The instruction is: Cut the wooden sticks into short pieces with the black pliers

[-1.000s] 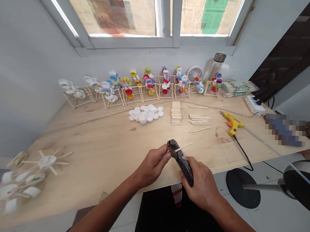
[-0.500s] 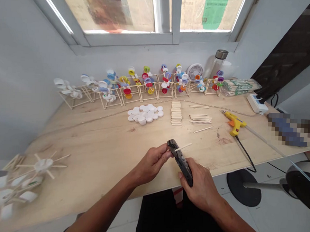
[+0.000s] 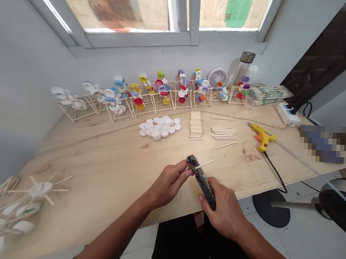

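The left hand (image 3: 170, 185), fingers pinched narrow, grips a wooden stick (image 3: 205, 164) at the head of black pliers (image 3: 202, 185) — the right hand (image 3: 223, 209) wraps tightly round the handles

The left hand (image 3: 169, 185) and right hand (image 3: 222, 209) grip close together, curled.

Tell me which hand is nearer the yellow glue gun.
Right hand: the yellow glue gun lies ahead and to its right. The left hand is farther away, further left.

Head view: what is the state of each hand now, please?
Left hand: closed, holding a wooden stick against the black pliers.
Right hand: closed, gripping the black pliers.
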